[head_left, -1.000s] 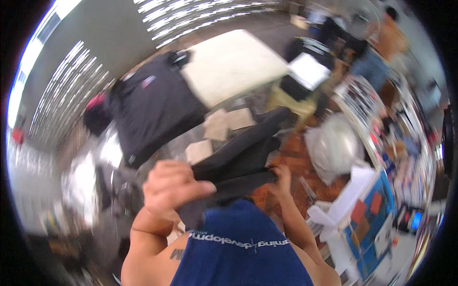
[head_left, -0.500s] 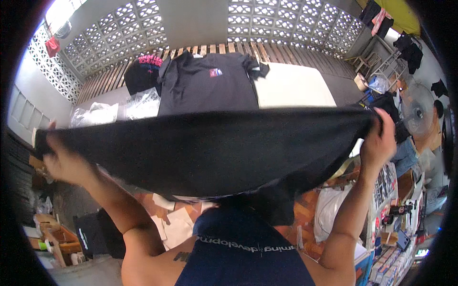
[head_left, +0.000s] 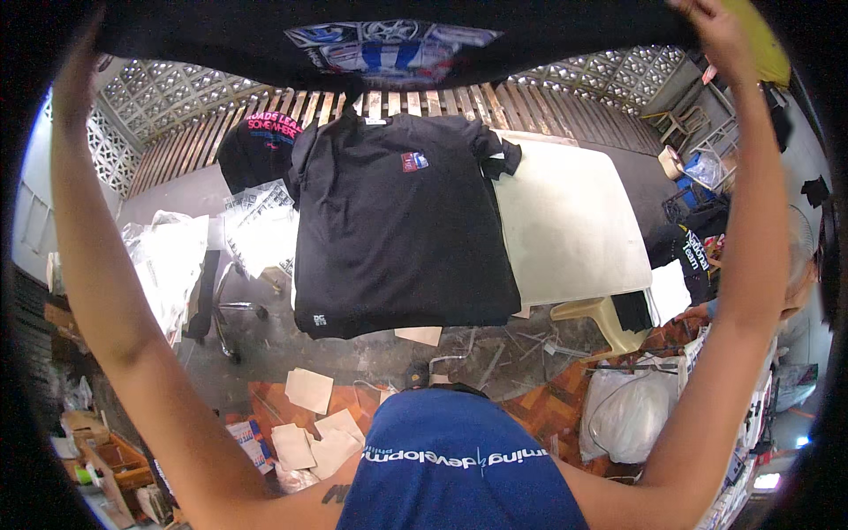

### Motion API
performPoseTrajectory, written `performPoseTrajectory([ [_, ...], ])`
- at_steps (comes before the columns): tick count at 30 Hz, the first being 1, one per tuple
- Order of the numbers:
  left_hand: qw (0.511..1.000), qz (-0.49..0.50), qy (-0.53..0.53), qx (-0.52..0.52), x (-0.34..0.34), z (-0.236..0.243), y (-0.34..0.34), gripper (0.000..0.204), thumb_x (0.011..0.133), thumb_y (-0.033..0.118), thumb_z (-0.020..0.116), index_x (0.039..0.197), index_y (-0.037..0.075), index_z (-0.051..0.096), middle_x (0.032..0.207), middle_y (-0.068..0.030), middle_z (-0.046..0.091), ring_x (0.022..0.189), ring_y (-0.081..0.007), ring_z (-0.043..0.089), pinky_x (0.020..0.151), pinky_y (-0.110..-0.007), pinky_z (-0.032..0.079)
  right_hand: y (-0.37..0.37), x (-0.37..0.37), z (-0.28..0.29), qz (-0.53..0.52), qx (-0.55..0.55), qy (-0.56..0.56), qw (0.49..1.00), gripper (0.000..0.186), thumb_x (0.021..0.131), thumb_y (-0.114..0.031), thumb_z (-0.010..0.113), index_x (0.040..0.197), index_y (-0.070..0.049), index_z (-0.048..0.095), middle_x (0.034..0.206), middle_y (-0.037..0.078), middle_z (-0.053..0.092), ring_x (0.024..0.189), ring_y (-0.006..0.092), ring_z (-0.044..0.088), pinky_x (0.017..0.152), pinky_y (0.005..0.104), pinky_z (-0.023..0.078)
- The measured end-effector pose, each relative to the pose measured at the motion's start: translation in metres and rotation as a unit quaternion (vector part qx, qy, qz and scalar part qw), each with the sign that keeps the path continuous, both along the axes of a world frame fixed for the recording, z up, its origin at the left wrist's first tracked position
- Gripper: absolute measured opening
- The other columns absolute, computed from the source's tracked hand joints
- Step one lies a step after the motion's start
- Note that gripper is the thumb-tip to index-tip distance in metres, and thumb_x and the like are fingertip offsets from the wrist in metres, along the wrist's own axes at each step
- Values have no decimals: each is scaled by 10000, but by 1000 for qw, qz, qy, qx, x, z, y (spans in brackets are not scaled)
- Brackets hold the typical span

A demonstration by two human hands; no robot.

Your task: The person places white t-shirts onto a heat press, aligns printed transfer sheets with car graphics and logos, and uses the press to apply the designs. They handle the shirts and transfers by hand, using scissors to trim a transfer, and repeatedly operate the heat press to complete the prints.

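Both my arms are stretched up and wide, with a black T-shirt [head_left: 203, 40] spread between them along the top edge. A blue, white and red printed picture shows on its hanging part. My left hand [head_left: 78, 84] grips it at the upper left, its fingers partly dark and hidden by the cloth. At the upper right my right hand [head_left: 717, 35] pinches the other end. Below, another black T-shirt [head_left: 397, 230] lies flat, front up, with a small red and blue chest print. It rests on a pale table [head_left: 574, 221], whose right part is uncovered.
Left of the table are clear plastic bags [head_left: 261, 225] and a black garment with pink print [head_left: 256, 146]. Wooden slats [head_left: 397, 99] run behind. A beige plastic stool [head_left: 605, 318], a stuffed white bag [head_left: 627, 415] and cardboard sheets [head_left: 309, 389] are on the floor.
Both hands have risen, lifting the black T-shirt from mid-view to the top edge. Its printed picture now shows, and the T-shirt on the table is uncovered down to its hem.
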State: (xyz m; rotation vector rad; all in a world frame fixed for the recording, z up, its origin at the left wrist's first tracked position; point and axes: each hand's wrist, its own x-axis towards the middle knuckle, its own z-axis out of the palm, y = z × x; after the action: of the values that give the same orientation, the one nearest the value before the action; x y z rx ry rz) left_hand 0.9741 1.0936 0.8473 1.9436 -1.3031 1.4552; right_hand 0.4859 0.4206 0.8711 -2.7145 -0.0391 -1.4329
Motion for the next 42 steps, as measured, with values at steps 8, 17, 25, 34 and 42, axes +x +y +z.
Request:
performPoseTrajectory([
  [8, 911, -49, 409, 24, -181, -254, -51, 218, 858, -109, 617, 996, 10, 738, 1011, -107, 720, 994, -225, 699, 893, -342, 542, 5, -35, -286, -52, 10, 118, 992, 236, 710, 104, 562, 869, -18, 686, 894, 178, 661, 916, 375, 654, 833, 453, 512],
  [17, 727, 148, 636, 212, -316, -474, -26, 269, 755, -41, 704, 954, 101, 819, 1034, -124, 760, 1071, -354, 678, 985, -452, 510, 124, -153, -539, -178, 214, 240, 930, 218, 649, 53, 596, 783, -101, 673, 926, 86, 595, 1025, 344, 567, 904, 488, 426],
  [25, 814, -33, 541, 210, -347, -526, -223, 511, 864, 230, 764, 1344, 89, 658, 1379, -180, 622, 1333, -384, 545, 1133, -598, 366, 192, -200, -611, -197, 498, 418, 734, 372, 880, -212, 755, 1218, -64, 709, 1214, 160, 696, 1165, 334, 647, 1012, 444, 508],
  [34, 867, -15, 399, 299, -382, -589, -320, 648, 937, 403, 685, 1492, 111, 519, 1571, -211, 433, 1457, -430, 362, 1149, -610, 283, 256, -306, -640, -149, 757, 484, 414, 762, 948, -719, 585, 1374, -97, 695, 1471, 187, 607, 1362, 341, 558, 1131, 460, 421],
  [42, 667, -369, 391, 516, -481, -589, -349, 197, 823, 16, 646, 987, 17, 754, 881, -206, 726, 902, -370, 718, 818, -448, 551, 215, -360, -676, -6, 852, 420, 312, 657, 984, -607, 592, 1394, -100, 671, 1424, 80, 651, 1278, 278, 598, 1124, 465, 422],
])
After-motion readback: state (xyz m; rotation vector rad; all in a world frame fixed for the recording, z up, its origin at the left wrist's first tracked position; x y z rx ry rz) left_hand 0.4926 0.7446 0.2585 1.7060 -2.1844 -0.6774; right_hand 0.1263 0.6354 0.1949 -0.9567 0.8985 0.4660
